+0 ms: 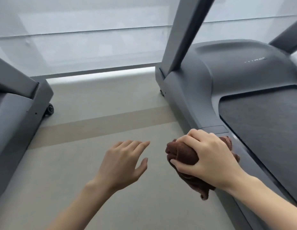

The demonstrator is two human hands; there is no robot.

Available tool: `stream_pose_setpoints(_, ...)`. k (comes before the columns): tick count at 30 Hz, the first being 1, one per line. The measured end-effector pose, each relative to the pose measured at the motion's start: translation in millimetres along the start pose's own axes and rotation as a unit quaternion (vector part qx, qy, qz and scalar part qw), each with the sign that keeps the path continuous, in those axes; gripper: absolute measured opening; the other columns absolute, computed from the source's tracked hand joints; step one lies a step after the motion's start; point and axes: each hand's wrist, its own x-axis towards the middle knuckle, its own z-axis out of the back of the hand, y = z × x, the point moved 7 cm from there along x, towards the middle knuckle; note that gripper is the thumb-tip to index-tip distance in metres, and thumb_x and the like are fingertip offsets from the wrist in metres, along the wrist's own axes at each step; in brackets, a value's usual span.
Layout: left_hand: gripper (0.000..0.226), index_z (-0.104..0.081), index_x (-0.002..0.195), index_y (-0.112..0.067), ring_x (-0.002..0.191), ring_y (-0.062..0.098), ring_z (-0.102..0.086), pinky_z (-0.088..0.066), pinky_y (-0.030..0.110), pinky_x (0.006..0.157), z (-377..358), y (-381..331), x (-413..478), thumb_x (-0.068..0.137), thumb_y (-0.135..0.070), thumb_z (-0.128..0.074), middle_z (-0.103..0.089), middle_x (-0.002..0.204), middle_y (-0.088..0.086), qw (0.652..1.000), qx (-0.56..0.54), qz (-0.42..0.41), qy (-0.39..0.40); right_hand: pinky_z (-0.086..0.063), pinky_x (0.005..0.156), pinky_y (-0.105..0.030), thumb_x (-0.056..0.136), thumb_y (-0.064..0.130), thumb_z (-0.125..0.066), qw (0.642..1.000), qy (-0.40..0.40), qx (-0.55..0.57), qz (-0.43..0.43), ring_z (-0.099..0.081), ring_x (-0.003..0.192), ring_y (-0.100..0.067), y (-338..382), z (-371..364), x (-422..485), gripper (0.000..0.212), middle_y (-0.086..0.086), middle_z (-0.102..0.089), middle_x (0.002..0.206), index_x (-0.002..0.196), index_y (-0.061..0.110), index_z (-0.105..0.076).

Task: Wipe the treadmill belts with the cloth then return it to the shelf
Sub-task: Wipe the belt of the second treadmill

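Note:
My right hand grips a bunched brown cloth over the left side rail of the grey treadmill on the right. The cloth hangs below my palm and touches the rail's edge. That treadmill's dark belt lies just right of my hand, apart from the cloth. My left hand hovers over the floor to the left of the cloth, fingers straight and spread, holding nothing. No shelf is in view.
A second grey treadmill runs along the left edge, with a small wheel at its front. A beige floor strip separates the two machines. Grey uprights rise ahead, and a frosted window wall stands behind.

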Motion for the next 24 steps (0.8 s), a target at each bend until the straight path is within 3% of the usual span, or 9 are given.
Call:
stream_pose_setpoints(9,0.049,-0.069,0.11,-0.016,0.088,0.017,-0.067,-0.052,0.029,0.073,46,99,-16,0.079,-0.04,-0.039,-0.07,0.096,-0.006,0.991,0.053,0.123,-0.011,-0.036,0.066,-0.031,0.073,0.059,-0.055,0.993,0.038,-0.064,0.091,-0.052,0.073,-0.02,64,-52,97,0.039,0.004,-0.053,0.079,0.088,0.024,-0.063)
stream_pose_setpoints(14,0.054,-0.069,0.109,-0.016,0.098,0.02,-0.065,-0.05,0.034,0.083,92,126,-2,0.076,-0.043,-0.038,-0.07,0.1,-0.003,0.983,0.052,0.173,0.024,-0.036,0.073,-0.035,0.077,0.058,-0.057,0.983,0.117,-0.095,0.106,-0.053,0.083,-0.024,91,-59,157,0.042,-0.001,-0.054,0.086,0.094,0.02,-0.063)
stream_pose_setpoints(19,0.057,-0.064,0.12,-0.016,0.115,0.024,-0.058,-0.045,0.042,0.098,183,125,23,0.08,-0.047,-0.037,-0.066,0.117,0.004,0.982,0.033,0.179,0.039,-0.04,0.073,-0.037,0.076,0.057,-0.058,0.988,0.107,-0.053,0.098,-0.054,0.083,-0.023,131,21,203,0.042,-0.001,-0.056,0.086,0.095,0.02,-0.064)
stream_pose_setpoints(24,0.06,-0.061,0.124,-0.015,0.125,0.026,-0.051,-0.039,0.044,0.105,306,118,39,0.084,-0.048,-0.032,-0.06,0.128,0.007,0.98,0.04,0.189,0.052,-0.041,0.067,-0.035,0.077,0.05,-0.065,0.991,0.079,-0.019,0.105,-0.053,0.078,-0.024,171,145,246,0.038,-0.003,-0.055,0.084,0.096,0.017,-0.066)
